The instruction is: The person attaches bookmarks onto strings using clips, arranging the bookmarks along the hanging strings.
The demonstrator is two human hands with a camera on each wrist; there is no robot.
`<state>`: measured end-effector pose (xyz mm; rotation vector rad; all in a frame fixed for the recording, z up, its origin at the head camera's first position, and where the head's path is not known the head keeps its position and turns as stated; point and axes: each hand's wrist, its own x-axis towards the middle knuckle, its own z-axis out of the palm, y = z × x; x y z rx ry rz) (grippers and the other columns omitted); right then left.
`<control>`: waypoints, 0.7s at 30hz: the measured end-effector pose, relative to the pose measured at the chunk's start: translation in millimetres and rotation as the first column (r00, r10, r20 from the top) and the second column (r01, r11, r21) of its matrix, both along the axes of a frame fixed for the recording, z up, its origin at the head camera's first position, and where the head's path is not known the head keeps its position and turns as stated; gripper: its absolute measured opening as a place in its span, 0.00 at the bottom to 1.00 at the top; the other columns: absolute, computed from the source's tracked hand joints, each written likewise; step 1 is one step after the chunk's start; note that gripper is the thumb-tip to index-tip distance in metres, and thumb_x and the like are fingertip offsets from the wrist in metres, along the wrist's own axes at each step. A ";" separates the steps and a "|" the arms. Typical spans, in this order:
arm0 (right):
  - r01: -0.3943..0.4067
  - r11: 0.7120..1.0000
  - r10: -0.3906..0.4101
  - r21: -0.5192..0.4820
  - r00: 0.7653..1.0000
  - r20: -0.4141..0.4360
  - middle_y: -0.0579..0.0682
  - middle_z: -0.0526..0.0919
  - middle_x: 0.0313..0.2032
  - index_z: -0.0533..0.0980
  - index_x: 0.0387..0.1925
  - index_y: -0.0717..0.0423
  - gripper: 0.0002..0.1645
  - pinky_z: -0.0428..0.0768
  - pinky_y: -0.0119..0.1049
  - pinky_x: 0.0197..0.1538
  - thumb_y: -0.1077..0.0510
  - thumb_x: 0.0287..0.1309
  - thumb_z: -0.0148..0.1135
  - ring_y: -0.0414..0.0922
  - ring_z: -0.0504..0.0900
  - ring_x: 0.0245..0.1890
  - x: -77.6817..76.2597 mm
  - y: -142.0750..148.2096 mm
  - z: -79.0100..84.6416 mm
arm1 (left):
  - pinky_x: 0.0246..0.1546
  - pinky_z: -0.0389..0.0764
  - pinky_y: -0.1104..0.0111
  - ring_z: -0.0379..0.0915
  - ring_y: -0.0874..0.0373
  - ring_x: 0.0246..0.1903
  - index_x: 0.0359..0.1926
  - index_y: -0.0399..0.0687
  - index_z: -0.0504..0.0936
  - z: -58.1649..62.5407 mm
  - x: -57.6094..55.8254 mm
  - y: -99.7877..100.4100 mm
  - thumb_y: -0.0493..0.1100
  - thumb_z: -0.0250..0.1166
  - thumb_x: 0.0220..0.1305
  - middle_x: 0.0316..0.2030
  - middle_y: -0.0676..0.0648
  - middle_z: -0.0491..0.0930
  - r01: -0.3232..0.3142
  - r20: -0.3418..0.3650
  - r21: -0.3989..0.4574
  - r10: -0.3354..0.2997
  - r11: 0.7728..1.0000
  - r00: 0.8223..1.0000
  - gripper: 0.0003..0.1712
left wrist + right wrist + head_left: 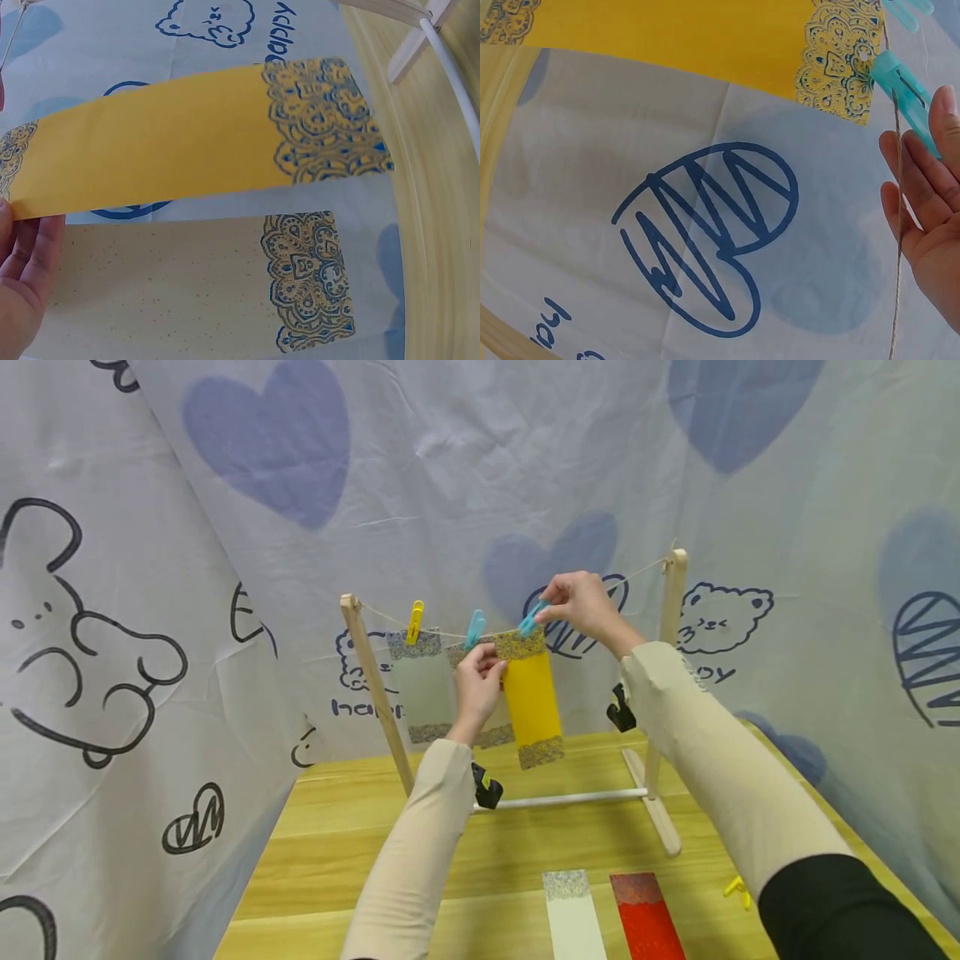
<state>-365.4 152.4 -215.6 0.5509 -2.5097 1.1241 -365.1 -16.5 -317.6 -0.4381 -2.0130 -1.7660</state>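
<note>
A yellow card (532,697) with patterned bands at both ends hangs at the string (897,292). My left hand (477,685) pinches its upper left edge between thumb and fingers. A light blue clothespin (904,86) is pinched in my right hand (581,607), its tip at the card's top edge by the string. Whether it bites the card cannot be told. Left of it, another blue clothespin (475,628) stands on the string above a speckled beige card (172,285), partly hidden by my left hand. A yellow clothespin (415,622) holds a pale card (423,689) further left.
Wooden posts (671,602) carry the string, with a white crossbar (570,799) low between them. On the wooden table (322,843) lie a white card (573,918), a red card (648,918) and yellow clothespins (738,891). A printed cloth (420,460) hangs behind.
</note>
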 end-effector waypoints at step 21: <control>-0.022 0.997 0.022 0.071 1.000 0.003 0.57 0.80 0.31 0.76 0.34 0.67 0.14 0.77 0.39 0.36 0.62 0.46 0.67 0.50 0.78 0.30 -0.2 -1.4 0.7 | 0.23 0.79 0.67 0.74 0.53 0.25 0.43 0.29 0.75 3.1 0.0 6.6 0.26 0.58 0.56 0.31 0.35 0.78 -0.016 0.002 0.068 0.016 0.998 1.000 0.12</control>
